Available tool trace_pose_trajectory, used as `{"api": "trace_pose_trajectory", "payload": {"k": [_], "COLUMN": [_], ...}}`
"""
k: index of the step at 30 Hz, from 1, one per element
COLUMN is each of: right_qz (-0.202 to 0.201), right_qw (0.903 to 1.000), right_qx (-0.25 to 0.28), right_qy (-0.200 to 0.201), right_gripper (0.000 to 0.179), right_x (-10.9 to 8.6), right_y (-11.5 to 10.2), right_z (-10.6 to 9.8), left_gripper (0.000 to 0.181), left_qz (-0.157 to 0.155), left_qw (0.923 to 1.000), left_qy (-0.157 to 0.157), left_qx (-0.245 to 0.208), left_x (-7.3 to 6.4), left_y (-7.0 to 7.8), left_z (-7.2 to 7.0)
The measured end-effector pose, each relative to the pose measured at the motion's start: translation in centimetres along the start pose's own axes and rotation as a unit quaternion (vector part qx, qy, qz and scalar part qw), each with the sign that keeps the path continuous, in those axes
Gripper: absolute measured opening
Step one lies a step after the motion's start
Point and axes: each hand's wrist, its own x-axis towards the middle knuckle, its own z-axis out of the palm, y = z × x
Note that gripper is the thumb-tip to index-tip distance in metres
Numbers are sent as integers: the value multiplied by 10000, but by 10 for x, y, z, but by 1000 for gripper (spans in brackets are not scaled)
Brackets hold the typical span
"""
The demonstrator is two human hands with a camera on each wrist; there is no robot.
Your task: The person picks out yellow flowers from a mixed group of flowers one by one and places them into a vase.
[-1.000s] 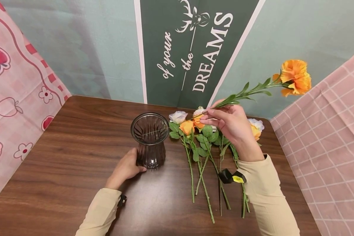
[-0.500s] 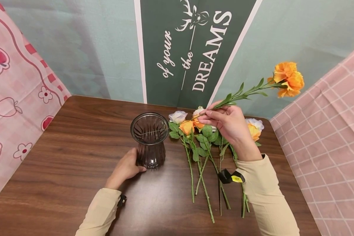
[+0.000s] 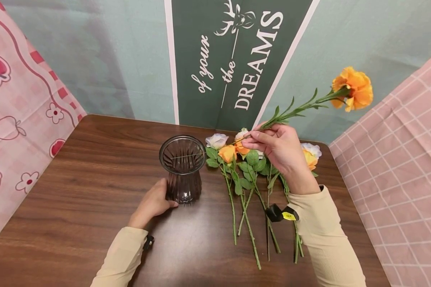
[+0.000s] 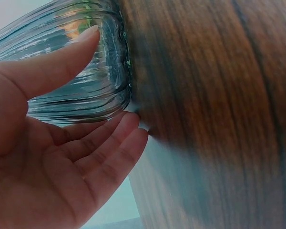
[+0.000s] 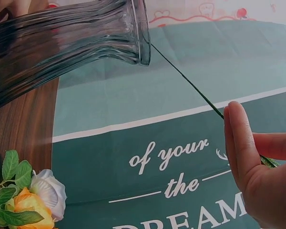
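A smoked-glass vase with fluted sides and a flared rim stands upright on the table. My left hand holds it low down, thumb on one side and fingers round the other. Between thumb and fingertips, my right hand pinches the stem of an orange carnation. Its bloom points up and right, while the thin stem slants down leftward to the vase's mouth. In the head view the stem's end shows within the rim. The bloom lies outside the right wrist view.
Several cut flowers lie right of the vase, among them an orange rose and a pale lilac rose, their green stems toward me. Another pale bloom lies beyond my right forearm. Cloth backdrops enclose the brown table.
The carnation's bloom has shifted slightly left and then tilted a little upward. The stem's end stays within the vase's rim. My left hand and the vase have kept their place.
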Motion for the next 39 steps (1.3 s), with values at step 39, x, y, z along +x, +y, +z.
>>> {"api": "trace_pose_trajectory", "payload": {"k": [39], "right_qz": [348], "right_qw": [9970], "right_qx": [-678], "right_qy": [-133], "right_gripper": [15], "right_x": [7], "right_y": [12], "right_z": [8], "left_gripper": [52], "left_qz": [-9], "left_qw": [10000], "left_qy": [28], "left_qx": [23], "left_x": [0], "left_y": [2], "left_z": [0]}}
